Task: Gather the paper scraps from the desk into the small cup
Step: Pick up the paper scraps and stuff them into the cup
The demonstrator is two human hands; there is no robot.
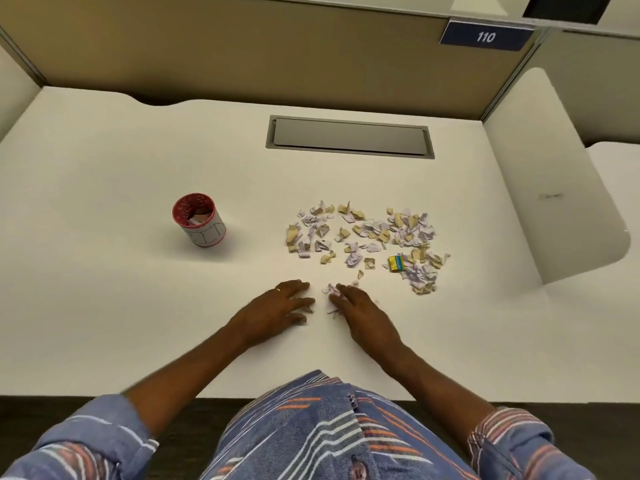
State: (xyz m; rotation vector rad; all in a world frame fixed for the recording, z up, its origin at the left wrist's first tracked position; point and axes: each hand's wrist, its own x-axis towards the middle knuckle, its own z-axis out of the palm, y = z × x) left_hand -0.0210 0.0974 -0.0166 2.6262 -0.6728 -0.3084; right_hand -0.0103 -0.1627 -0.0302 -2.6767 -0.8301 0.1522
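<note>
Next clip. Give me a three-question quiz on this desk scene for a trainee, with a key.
1. True or false: the small cup stands upright on the desk, to the left of the spread of paper scraps.
2. Where does the yellow and blue item lie? A) inside the cup. B) among the scraps, on the right side of the spread. C) under a hand.
3. Which hand wears a ring: the left hand or the right hand?

Key: 1 true; 2 B; 3 the left hand.
</note>
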